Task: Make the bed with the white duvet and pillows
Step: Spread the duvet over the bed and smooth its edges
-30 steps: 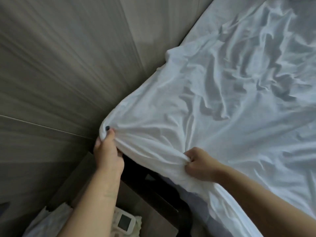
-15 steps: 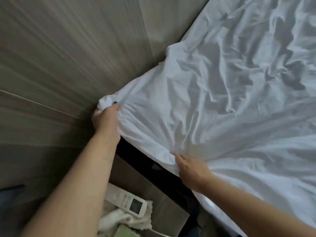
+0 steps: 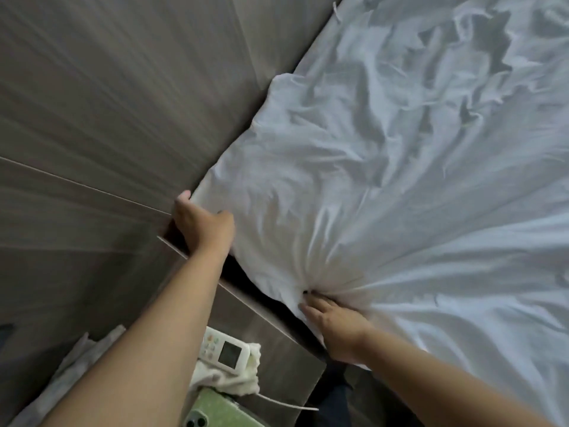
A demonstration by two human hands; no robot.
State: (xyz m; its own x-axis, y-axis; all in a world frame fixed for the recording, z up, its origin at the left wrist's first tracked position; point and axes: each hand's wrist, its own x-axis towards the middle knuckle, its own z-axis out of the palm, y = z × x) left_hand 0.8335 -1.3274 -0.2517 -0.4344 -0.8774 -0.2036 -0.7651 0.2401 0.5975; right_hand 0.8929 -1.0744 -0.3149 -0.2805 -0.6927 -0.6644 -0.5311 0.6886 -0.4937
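The white duvet (image 3: 385,186) lies rumpled across the bed, its corner against the wood-panelled wall (image 3: 107,103). The left hand (image 3: 201,224) grips that corner, fingers curled into the cloth. The right hand (image 3: 334,325) pinches a gathered fold at the bed's edge. Below, a bedside desk (image 3: 277,343) carries a white remote (image 3: 224,351) on a cloth (image 3: 234,383) and a green-cased phone (image 3: 215,411); no writing is legible.
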